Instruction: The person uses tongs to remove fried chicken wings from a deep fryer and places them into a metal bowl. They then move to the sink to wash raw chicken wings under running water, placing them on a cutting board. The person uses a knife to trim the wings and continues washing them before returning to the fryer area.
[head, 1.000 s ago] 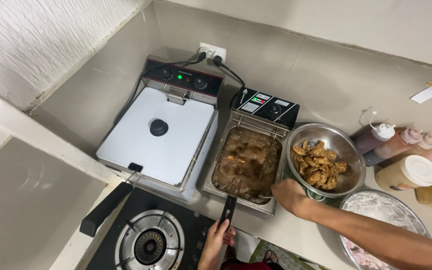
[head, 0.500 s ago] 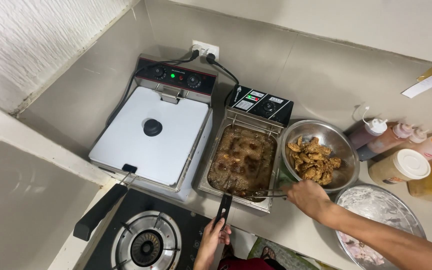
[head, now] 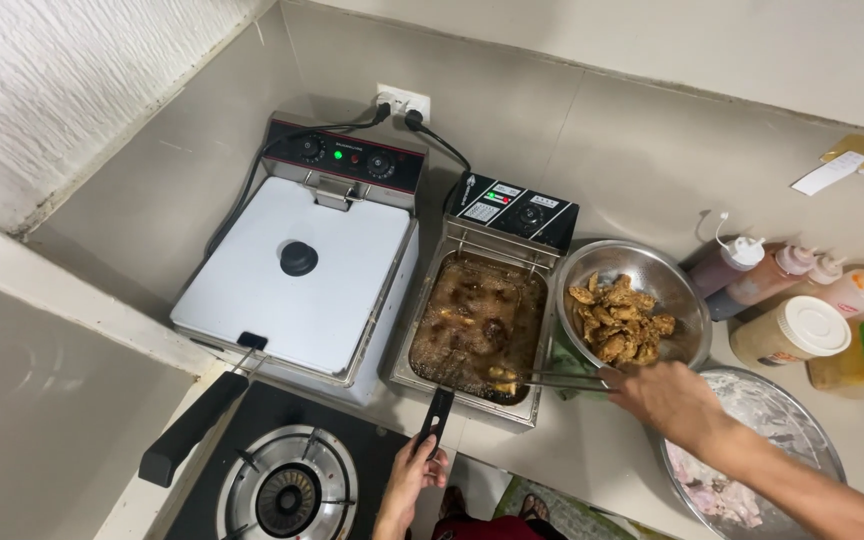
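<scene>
Two hands work the open fryer (head: 477, 325): left (head: 414, 472) grips its basket handle (head: 437, 415), right (head: 667, 400) clasps tongs (head: 552, 380) pinching a fried piece (head: 502, 378).

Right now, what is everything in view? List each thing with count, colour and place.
Covered fryer: one, steel with white lid, left, black handle jutting forward.
Open fryer: one, steel, centre, brown pieces in bubbling oil.
Basket handle: one, black, at the open fryer's front.
Tongs: one, metal, tips over the oil.
Bowl: one, steel, right of the fryer, holding fried pieces.
Floured tray: one, steel, lower right.
Sauce bottles: several, red to yellow, right.
Gas burner: one, black, bottom.
Left hand: on the basket handle.
Right hand: holding the tongs.
</scene>
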